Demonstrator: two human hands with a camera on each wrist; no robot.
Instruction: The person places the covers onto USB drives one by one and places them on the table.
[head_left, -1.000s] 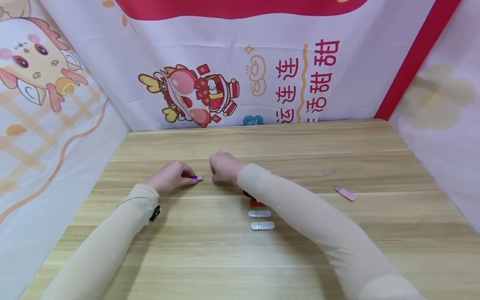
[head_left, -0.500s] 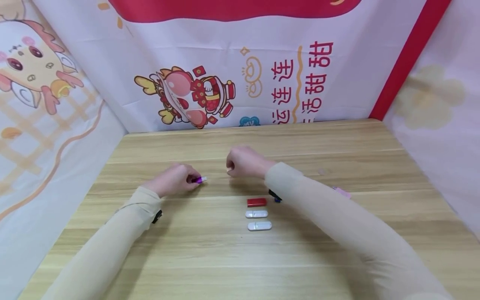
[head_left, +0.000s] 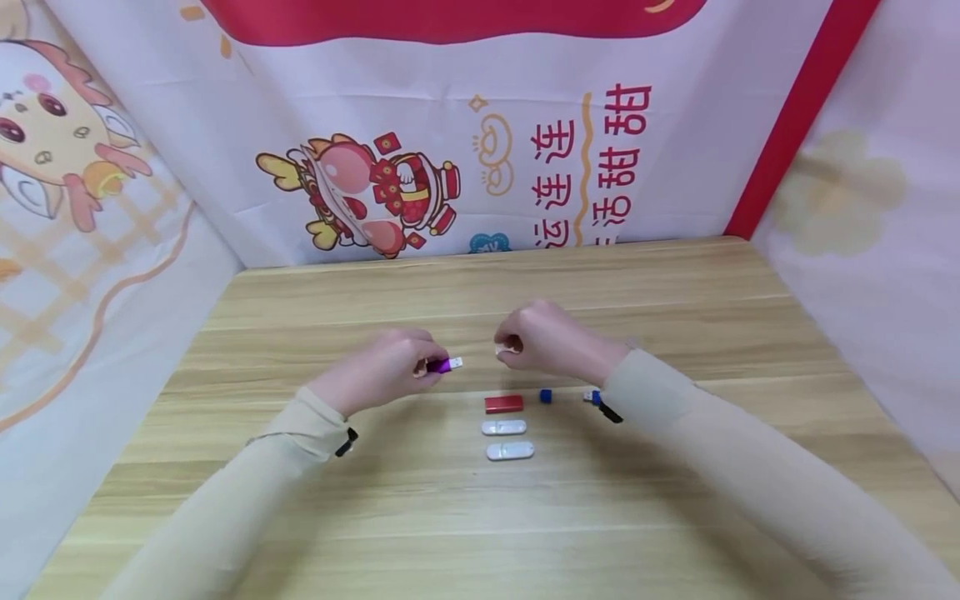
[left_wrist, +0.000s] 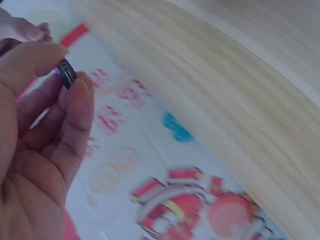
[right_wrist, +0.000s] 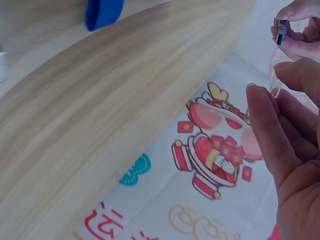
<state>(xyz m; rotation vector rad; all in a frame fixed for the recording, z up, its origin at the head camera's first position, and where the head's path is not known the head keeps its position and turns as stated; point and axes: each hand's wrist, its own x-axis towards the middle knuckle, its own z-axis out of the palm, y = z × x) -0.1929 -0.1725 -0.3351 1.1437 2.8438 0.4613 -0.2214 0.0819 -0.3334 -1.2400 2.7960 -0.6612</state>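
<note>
My left hand (head_left: 390,367) pinches a purple USB flash drive (head_left: 442,365) between thumb and fingers, its metal plug pointing right toward the other hand. In the left wrist view the drive's dark end (left_wrist: 66,74) shows between the fingertips. My right hand (head_left: 551,337) is a short way to the right, over the table. Between its thumb and forefinger it pinches a small clear cap (right_wrist: 275,86), best seen in the right wrist view. A gap separates the cap from the drive's plug.
On the wooden table (head_left: 360,517) lie a red flash drive (head_left: 503,404), two white flash drives (head_left: 503,427), a small blue cap (head_left: 546,396) and a blue flash drive (head_left: 592,397) partly behind the right wrist. A printed cloth (head_left: 420,75) hangs behind the table.
Both hands have moved right, the right one farther. The blue cap and blue drive have come into sight, while the pink drive is now hidden behind the right arm.
</note>
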